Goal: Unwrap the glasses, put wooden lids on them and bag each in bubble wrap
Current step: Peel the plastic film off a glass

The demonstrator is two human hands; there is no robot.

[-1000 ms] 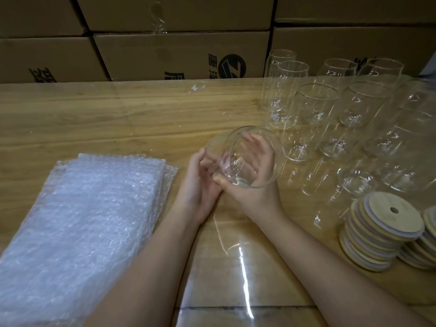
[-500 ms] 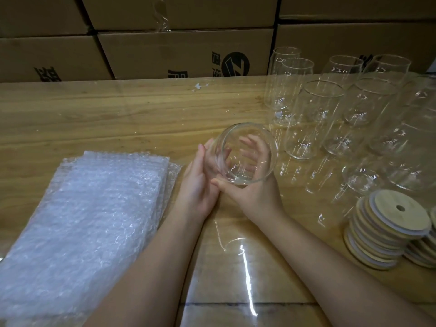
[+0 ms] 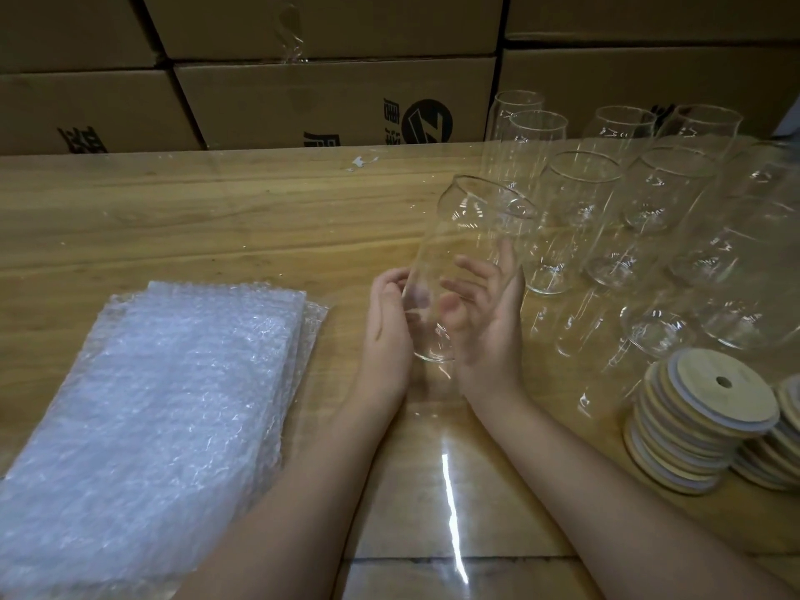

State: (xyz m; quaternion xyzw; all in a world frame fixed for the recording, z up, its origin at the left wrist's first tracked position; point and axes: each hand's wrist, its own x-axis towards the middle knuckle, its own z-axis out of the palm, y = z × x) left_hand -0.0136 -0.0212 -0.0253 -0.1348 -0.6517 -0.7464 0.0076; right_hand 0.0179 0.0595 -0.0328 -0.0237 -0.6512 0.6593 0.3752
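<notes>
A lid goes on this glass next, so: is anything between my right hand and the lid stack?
Nothing visible does. The table between the right hand, on the held glass, and the lid stack is bare; the nearest standing glass is just behind the stack, beside that path.

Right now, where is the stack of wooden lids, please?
In the head view, the stack of wooden lids sits on the table at the near right, in front of the empty glasses, right of the right hand.
</notes>
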